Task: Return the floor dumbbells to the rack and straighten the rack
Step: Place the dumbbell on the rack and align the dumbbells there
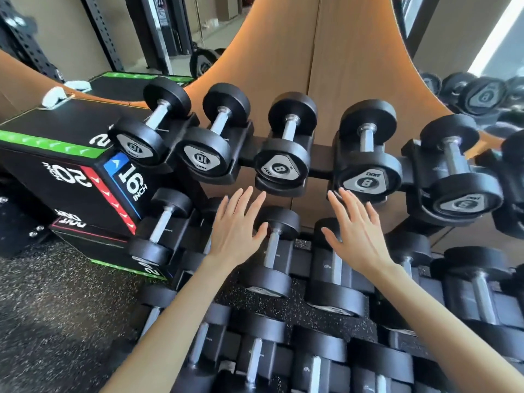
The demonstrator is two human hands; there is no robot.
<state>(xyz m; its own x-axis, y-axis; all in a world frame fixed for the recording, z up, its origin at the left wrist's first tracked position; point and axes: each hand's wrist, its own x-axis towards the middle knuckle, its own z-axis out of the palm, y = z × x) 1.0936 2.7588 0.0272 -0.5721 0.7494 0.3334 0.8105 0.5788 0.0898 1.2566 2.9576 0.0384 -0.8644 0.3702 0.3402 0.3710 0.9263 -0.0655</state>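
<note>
**Gym corner, dumbbell rack: both hands empty above the middle tier**

Head view. Speckled rubber flooring (56, 293) runs along the left, beneath a wood-panelled wall (283, 52). A black jump box (71, 165) stands against the left end of the rack (321, 163), and a mirror (482, 95) at the far right repeats the weights.

The top tier holds five dumbbells, each seated in its own cradle, handle running front to back and end cap facing outward so its number reads from the front. From the left these are two marked 10 (136, 146) (204, 157), two marked 8 (279, 168) (365, 181), and one whose number is too blurred to read (462, 204). The cap labels sit at differing rotations. The lower tiers are also loaded.

No dumbbell lies loose on the flooring in view.

The left hand (235, 236) is flat with straight, spread fingers and holds nothing. It hovers beside the handle of a middle-tier dumbbell (272, 251). The right hand (357, 236) is likewise flat, spread and empty above the neighbouring dumbbell (334, 268), with its fingertips just under the cradle of the second 8. Whether either hand touches metal cannot be told.

Judgement: returning appears finished here. The flat hands suit nudging and squaring the weights rather than lifting them. Pinched fingers between heads and cradles are the risk.
</note>
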